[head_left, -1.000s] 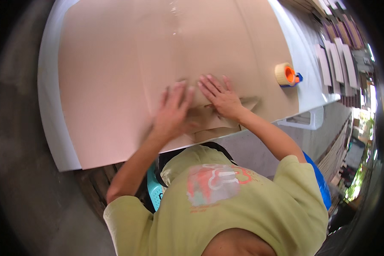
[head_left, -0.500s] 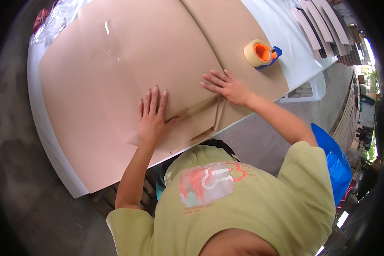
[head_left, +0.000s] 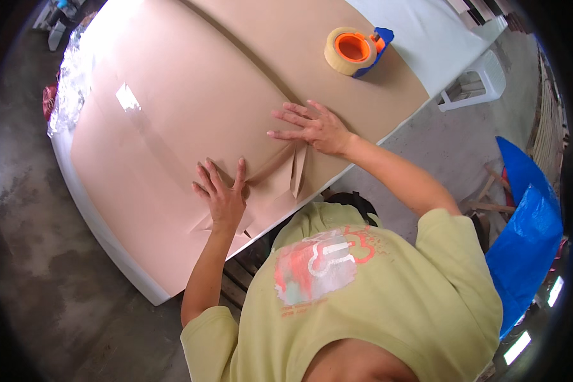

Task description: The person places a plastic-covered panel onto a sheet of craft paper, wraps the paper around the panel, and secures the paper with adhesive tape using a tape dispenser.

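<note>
A large tan paper or card sheet [head_left: 140, 204] covers most of the table, and part of it is folded up along the near edge. My left hand [head_left: 225, 200] lies palm down at the left end of this folded part [head_left: 275, 173], fingers spread. Farther right, my right hand [head_left: 319, 130] presses on the sheet where the fold meets a long raised seam [head_left: 239, 48], its fingers also spread. Small creased triangular flaps stick up between the hands and beside my left wrist. A clear tape strip [head_left: 128, 97] shines on the sheet at the left.
A tape roll [head_left: 340, 56] in a blue and orange dispenser stands on the sheet beyond my right hand. White covering [head_left: 420, 67] shows past its right edge. A white plastic stool [head_left: 477, 86] and a blue sheet [head_left: 525, 242] are at the right, with crumpled clear plastic [head_left: 72, 95] far left.
The view has shifted, moving the table and tape leftward. My left hand has drawn nearer the front edge with fingers wider apart; the flap by its wrist shows more. My right hand's fingers have spread.
</note>
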The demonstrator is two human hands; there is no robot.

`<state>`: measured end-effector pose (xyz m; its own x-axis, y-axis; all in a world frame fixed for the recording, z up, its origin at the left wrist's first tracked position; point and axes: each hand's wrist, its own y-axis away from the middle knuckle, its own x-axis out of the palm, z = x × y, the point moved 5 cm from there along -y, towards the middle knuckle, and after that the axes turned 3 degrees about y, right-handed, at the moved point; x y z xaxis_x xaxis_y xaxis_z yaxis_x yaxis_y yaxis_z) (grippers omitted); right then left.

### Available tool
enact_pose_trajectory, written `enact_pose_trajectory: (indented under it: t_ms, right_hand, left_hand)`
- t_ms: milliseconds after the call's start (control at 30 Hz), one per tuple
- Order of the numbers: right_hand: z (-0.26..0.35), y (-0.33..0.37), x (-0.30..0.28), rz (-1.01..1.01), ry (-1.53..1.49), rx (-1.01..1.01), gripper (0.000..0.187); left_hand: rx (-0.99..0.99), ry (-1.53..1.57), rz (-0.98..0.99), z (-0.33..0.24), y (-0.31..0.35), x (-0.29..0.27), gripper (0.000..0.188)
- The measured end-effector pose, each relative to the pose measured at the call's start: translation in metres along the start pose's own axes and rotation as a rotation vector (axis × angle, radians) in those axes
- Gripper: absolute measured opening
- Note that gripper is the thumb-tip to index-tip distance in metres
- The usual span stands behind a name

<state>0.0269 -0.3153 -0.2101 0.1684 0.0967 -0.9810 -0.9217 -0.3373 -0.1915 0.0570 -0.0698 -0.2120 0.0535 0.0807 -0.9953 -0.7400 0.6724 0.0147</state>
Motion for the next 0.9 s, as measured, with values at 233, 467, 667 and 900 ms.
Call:
enact_pose_trajectory:
  t_ms: [233,467,667,900]
  right_hand:
    - [0.024,0.025,-0.025,0.081,-0.227,-0.310,0.072]
    - [0.039,-0.014,0.011,-0.364,-0.037,-0.227,0.028]
    - [0.031,-0.017,0.006,-0.082,-0.277,-0.124,0.041]
    - [0.027,-0.024,-0.001,0.059,-0.466,0.038,0.045]
  left_hand:
    - [-0.034,0.041,0.069,-0.001,0.000,-0.012,0.065]
    - [-0.029,0.082,0.101,0.001,-0.006,-0.026,0.064]
    - [0.135,0.134,0.078,0.081,0.054,-0.012,0.062]
    - [0.096,0.075,0.026,0.121,0.112,0.015,0.068]
